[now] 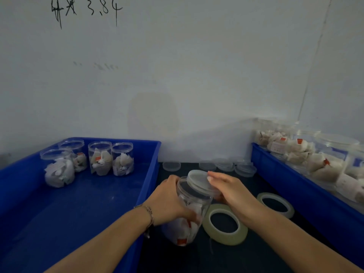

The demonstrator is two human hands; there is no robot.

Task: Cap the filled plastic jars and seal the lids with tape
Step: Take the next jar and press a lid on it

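Left hand [169, 200] wrapped around filled clear jar [189, 211], tilted, above dark worktop [256, 253] between two blue bins. Right hand [230, 188] gripping lid [197, 179], angled over jar mouth, not seated. Two tape rolls [224, 223] flat just right of jar. Spare lids [226, 165] along worktop's far edge. Four capped jars [100, 158] upright in left bin [78, 203]; filled jars [323, 160] lying in right bin [295, 190].

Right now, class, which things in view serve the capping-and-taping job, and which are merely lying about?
In use: clear filled plastic jar, round clear lid, left hand, right hand, two pale tape rolls.

Lying about: four capped jars in the blue tray, wall writing.
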